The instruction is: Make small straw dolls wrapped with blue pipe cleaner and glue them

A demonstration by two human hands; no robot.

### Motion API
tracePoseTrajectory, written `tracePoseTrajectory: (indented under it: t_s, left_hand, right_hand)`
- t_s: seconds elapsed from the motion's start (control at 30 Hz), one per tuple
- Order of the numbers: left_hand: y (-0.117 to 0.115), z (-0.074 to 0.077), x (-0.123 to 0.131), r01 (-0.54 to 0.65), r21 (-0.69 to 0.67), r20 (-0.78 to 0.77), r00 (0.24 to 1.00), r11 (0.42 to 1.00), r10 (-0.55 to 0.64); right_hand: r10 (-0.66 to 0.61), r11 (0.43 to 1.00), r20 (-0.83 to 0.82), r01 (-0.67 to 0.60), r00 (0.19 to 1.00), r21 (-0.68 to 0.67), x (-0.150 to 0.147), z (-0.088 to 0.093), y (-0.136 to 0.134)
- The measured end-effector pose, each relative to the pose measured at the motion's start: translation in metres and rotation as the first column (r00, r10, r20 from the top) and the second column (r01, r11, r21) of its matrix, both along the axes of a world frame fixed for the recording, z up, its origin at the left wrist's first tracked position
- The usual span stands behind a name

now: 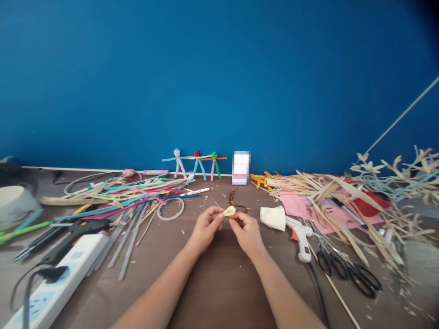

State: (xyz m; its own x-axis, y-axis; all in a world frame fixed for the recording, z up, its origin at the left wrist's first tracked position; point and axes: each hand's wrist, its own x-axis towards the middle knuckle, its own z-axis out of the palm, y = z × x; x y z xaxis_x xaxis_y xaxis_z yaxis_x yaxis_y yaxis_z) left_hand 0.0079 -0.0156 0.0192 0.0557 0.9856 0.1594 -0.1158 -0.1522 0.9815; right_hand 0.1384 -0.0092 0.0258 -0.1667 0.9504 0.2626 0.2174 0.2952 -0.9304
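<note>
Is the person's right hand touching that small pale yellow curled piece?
Touching: the head view shows the right hand pinching the small pale yellow curled piece with its fingertips.

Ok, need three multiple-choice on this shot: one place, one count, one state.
1. Where is the hot glue gun? A right of the right hand, B left of the left hand, C on the power strip.
2. How many pipe-cleaner figures stand at the blue wall? A two, B three, C five.
3. The pale yellow piece is: A pinched between both hands, B lying on the table, C inside a cup.

1 A: the gun lies beyond the right hand's side.
2 B: three stand in a row.
3 A: fingertips of both hands meet on it.
</note>
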Motion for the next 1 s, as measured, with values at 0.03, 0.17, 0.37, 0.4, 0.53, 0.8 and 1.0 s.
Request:
tracePoseTrajectory:
  t_s: [0.03, 0.17, 0.37, 0.4, 0.53, 0.8, 1.0]
  left_hand:
    - [-0.0002, 0.0006, 0.0000, -0.011, -0.002, -0.001, 1.000, 1.000, 0.011]
    - [-0.0011, 0.0018, 0.0004, -0.023, 0.002, 0.012, 1.000, 1.000, 0.023]
    - [-0.0015, 0.0028, -0.0004, 0.030, 0.002, 0.021, 0.999, 1.000, -0.030]
    - [-0.0014, 0.0029, -0.0007, 0.035, 0.004, 0.019, 0.999, 0.999, -0.035]
    - [-0.0018, 0.0038, -0.0011, 0.053, 0.014, -0.001, 0.999, 0.998, -0.053]
    - [-0.0039, 0.0047, 0.0012, 0.007, 0.066, -0.091, 0.996, 0.998, -0.001]
    - [-0.0034, 0.0037, 0.0010, 0.046, 0.069, -0.081, 0.996, 0.997, -0.040]
  right_hand:
    - [0.005, 1.000, -0.003, -0.005, 1.000, -0.004, -0.0002, -0.0001, -0.0001]
    - [0.023, 1.000, -0.004, -0.023, 1.000, 0.008, -0.0006, 0.0013, -0.0007]
    - [0.035, 0.999, -0.017, -0.035, 0.999, -0.029, -0.0006, 0.0006, 0.0004]
    - [0.041, 0.996, -0.041, -0.044, 0.998, -0.075, -0.0006, -0.0001, 0.0008]
    - [0.077, 0.960, -0.176, -0.121, 0.981, -0.253, -0.0011, -0.0011, 0.0011]
    - [0.059, 0.955, -0.205, -0.115, 0.977, -0.272, -0.0037, 0.0029, -0.0015]
    - [0.029, 0.962, -0.195, -0.080, 0.980, -0.260, -0.0053, 0.0009, -0.0022]
